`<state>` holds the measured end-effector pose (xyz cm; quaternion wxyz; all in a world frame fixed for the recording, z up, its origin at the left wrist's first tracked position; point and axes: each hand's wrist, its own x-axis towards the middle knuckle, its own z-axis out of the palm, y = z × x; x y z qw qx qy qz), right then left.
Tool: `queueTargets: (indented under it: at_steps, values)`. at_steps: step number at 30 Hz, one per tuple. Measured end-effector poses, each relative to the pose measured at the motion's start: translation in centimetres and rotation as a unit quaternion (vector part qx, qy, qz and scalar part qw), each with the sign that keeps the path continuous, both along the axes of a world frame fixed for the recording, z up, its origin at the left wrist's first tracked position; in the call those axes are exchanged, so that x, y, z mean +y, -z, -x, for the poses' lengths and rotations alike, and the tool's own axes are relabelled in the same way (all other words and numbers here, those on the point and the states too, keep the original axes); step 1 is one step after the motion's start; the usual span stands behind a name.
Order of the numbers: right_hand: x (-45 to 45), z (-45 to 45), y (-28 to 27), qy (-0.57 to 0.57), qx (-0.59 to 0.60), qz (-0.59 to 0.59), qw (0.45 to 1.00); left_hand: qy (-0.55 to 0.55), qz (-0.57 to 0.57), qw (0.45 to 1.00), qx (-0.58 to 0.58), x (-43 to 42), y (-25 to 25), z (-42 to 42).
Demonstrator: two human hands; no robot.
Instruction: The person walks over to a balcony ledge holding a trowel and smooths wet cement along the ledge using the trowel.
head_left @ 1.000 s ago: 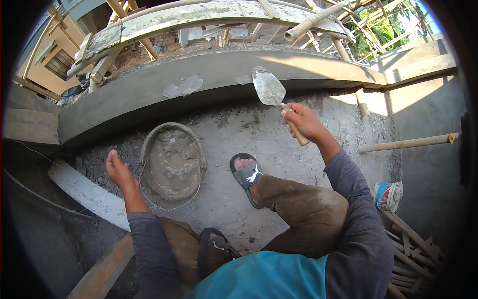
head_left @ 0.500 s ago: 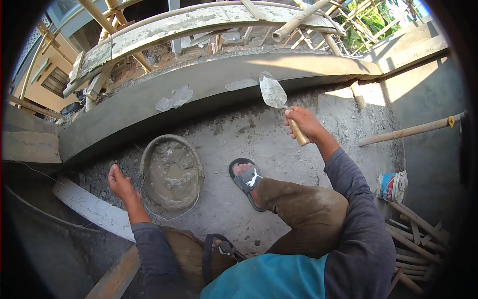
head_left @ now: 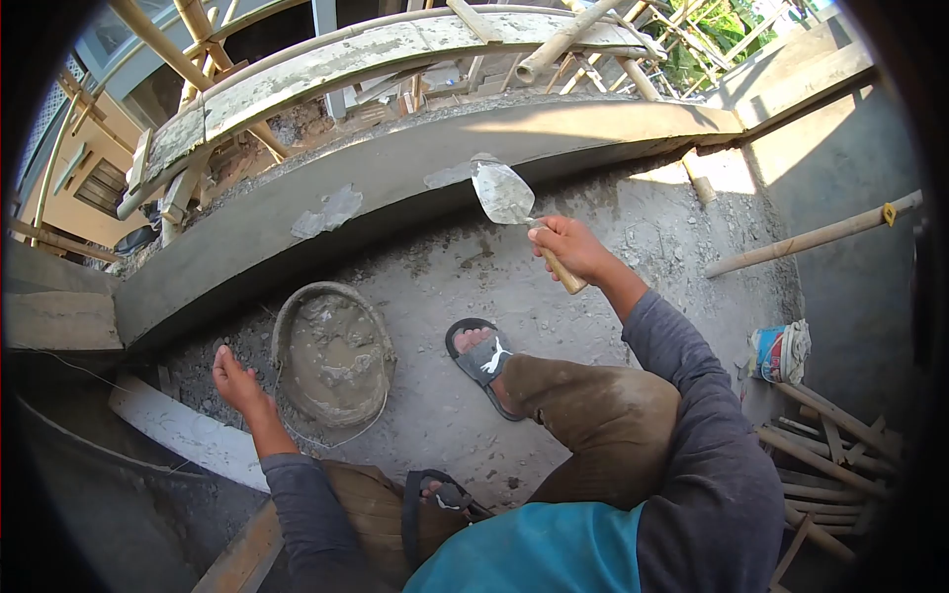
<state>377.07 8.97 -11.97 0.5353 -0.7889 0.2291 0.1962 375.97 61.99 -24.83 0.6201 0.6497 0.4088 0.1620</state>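
While right hand (head_left: pixel 575 247) clamps one trowel (head_left: pixel 504 195), left hand (head_left: pixel 239 381) hangs half-uncurled near one tub (head_left: pixel 330 288); two patches (head_left: pixel 328 211) on wall (head_left: pixel 390 173).

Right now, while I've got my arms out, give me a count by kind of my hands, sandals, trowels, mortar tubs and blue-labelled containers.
Hands: 2, left hand and right hand
Sandals: 2, left sandal and right sandal
Trowel: 1
Mortar tub: 1
Blue-labelled container: 1
Total: 7
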Motion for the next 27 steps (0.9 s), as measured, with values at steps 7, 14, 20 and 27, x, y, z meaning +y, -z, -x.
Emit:
queueTargets:
  at_steps: [7, 14, 20, 27]
  values:
    - [-3.8, -0.3, 2.1, 0.134, -0.046, -0.045, 0.989, -0.013, 0.011, 1.0, -0.005, 0.5, 0.0, 0.4]
    - [-0.3, 0.1, 3.4, 0.18, -0.039, -0.106, 0.977, -0.009, -0.003, 1.0, 0.003, 0.4, -0.1, 0.3]
    - [3.4, 0.4, -0.7, 0.033, 0.017, -0.137, 0.99, -0.014, -0.002, 1.0, 0.001, 0.1, -0.2, 0.1]
    - [0.4, 0.0, 1.8, 0.189, -0.022, -0.098, 0.977, -0.016, 0.0, 1.0, 0.002, 0.4, -0.3, 0.4]
